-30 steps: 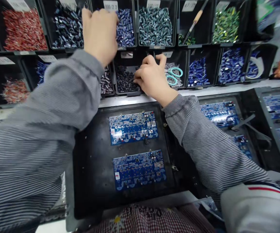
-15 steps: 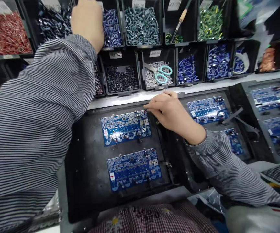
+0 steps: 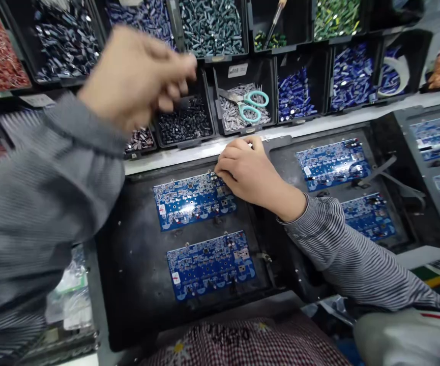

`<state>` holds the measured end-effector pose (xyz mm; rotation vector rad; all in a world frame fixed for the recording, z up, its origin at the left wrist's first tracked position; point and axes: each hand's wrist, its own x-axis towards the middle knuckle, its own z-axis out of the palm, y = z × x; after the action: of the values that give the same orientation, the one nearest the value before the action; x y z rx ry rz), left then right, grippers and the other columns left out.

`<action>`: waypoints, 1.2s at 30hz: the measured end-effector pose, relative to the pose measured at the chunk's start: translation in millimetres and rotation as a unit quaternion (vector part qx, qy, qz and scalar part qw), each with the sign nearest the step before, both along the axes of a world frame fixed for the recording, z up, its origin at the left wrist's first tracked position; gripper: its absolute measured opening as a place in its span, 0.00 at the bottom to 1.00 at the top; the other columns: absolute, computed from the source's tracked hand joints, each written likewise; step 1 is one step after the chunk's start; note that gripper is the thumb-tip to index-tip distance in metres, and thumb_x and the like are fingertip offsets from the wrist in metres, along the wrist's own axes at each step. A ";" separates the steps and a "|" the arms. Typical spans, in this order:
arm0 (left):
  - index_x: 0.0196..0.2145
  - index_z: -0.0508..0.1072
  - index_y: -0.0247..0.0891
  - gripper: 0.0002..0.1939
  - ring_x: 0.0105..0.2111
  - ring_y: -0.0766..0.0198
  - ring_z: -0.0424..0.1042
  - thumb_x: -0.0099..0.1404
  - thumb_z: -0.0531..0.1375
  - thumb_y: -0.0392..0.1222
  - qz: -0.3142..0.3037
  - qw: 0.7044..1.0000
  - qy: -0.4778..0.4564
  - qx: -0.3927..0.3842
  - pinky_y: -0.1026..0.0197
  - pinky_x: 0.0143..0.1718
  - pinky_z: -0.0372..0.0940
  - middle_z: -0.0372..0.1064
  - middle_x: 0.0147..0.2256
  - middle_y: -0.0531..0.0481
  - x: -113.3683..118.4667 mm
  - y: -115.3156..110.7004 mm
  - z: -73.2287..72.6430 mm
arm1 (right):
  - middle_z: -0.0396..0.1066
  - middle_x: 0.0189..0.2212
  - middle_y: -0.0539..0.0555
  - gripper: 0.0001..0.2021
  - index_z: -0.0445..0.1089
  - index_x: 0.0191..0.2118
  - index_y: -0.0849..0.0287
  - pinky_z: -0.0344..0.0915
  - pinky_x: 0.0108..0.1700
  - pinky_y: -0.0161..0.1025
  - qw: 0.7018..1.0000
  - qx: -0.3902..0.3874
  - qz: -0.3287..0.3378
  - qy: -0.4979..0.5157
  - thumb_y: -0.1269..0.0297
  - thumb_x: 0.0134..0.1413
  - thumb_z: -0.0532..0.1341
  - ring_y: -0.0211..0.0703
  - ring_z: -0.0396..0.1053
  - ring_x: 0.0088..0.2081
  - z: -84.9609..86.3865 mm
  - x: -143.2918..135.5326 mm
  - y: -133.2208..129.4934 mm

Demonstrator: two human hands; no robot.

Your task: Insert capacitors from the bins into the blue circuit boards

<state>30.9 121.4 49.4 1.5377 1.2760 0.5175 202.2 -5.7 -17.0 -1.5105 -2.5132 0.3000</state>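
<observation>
R hand (image 3: 252, 175), fingertips bunched, is at top R corner of upper blue PCB (image 3: 185, 201); L hand (image 3: 138, 79), blurred, fingers curled, hovers by parts bins (image 3: 295, 25); can't tell if either grips anything. Lower PCB (image 3: 210, 264) lies nearby, same blk tray (image 3: 132, 290); teal-handled scissors (image 3: 239, 100) rest in one bin (image 3: 247, 128).

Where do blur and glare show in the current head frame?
Head view: the left hand and left sleeve are smeared, while the right hand is clearer; also in the head view, white glare on the upper circuit board.
</observation>
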 end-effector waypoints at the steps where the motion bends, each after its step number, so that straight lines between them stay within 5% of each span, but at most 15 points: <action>1: 0.31 0.72 0.31 0.17 0.25 0.73 0.58 0.60 0.64 0.51 -0.008 0.999 -0.006 -0.032 0.65 0.23 0.48 0.63 0.26 0.51 -3.9 -19.6 -6.2 | 0.72 0.35 0.51 0.12 0.70 0.33 0.54 0.46 0.53 0.50 1.000 0.001 0.003 -0.002 0.72 0.59 0.51 0.46 0.60 0.44 0.0 0.0 -0.1; 4: 0.21 0.71 0.32 0.16 0.18 0.76 0.52 0.55 0.68 0.47 -0.024 0.980 -0.032 -0.196 0.65 0.19 0.44 0.58 0.17 0.54 -16.5 -69.1 -27.1 | 0.72 0.35 0.51 0.12 0.71 0.33 0.54 0.46 0.54 0.51 1.000 -0.001 0.014 -0.003 0.74 0.57 0.52 0.46 0.61 0.45 -0.2 0.3 -0.3; 7: 0.26 0.76 0.32 0.08 0.21 0.74 0.61 0.55 0.69 0.40 -0.015 0.950 -0.101 -0.295 0.68 0.21 0.54 0.67 0.22 0.50 -25.0 -93.3 -43.4 | 0.73 0.35 0.50 0.13 0.71 0.32 0.54 0.45 0.54 0.51 1.000 -0.001 0.017 0.007 0.74 0.58 0.51 0.46 0.62 0.45 -1.9 1.0 0.2; 13: 0.34 0.78 0.30 0.05 0.28 0.70 0.71 0.58 0.65 0.32 0.011 0.920 -0.169 -0.353 0.71 0.27 0.64 0.74 0.30 0.45 -29.3 -96.5 -55.6 | 0.74 0.35 0.49 0.14 0.72 0.30 0.50 0.44 0.53 0.51 0.999 0.000 0.018 0.034 0.70 0.60 0.51 0.46 0.61 0.46 -0.4 0.5 -1.5; 19: 0.32 0.77 0.29 0.05 0.29 0.70 0.72 0.63 0.60 0.32 -0.017 0.896 -0.207 -0.392 0.71 0.29 0.65 0.74 0.31 0.44 -29.8 -100.1 -52.8 | 0.75 0.37 0.47 0.10 0.73 0.37 0.49 0.48 0.51 0.48 0.995 -0.018 0.011 0.097 0.65 0.60 0.54 0.45 0.63 0.47 22.3 -9.5 -9.2; 25: 0.37 0.74 0.29 0.06 0.26 0.70 0.71 0.64 0.58 0.29 -0.015 0.926 -0.181 -0.330 0.68 0.27 0.64 0.72 0.29 0.46 -32.4 -101.3 -51.3 | 0.74 0.29 0.49 0.08 0.70 0.28 0.54 0.48 0.49 0.50 0.999 -0.012 -0.013 0.038 0.67 0.56 0.56 0.47 0.65 0.44 14.9 -7.6 3.3; 31: 0.22 0.72 0.32 0.12 0.18 0.70 0.65 0.59 0.65 0.41 -0.032 0.959 -0.131 -0.249 0.68 0.19 0.58 0.67 0.20 0.49 -36.7 -100.0 -55.8 | 0.73 0.29 0.50 0.08 0.68 0.28 0.55 0.48 0.51 0.52 1.000 0.009 -0.008 0.001 0.65 0.57 0.55 0.48 0.66 0.43 2.5 -5.8 6.5; 36: 0.24 0.77 0.33 0.08 0.19 0.72 0.63 0.58 0.66 0.39 -0.031 0.967 -0.118 -0.224 0.69 0.21 0.59 0.68 0.20 0.50 -36.9 -100.1 -53.8 | 0.74 0.29 0.50 0.08 0.68 0.28 0.53 0.48 0.51 0.52 1.000 0.012 -0.008 0.010 0.66 0.57 0.55 0.48 0.65 0.44 4.7 -6.2 4.6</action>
<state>-6.0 21.2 -4.4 1.0979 1.0675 0.3303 196.0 -1.2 -12.3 -1.5103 -2.4794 0.2804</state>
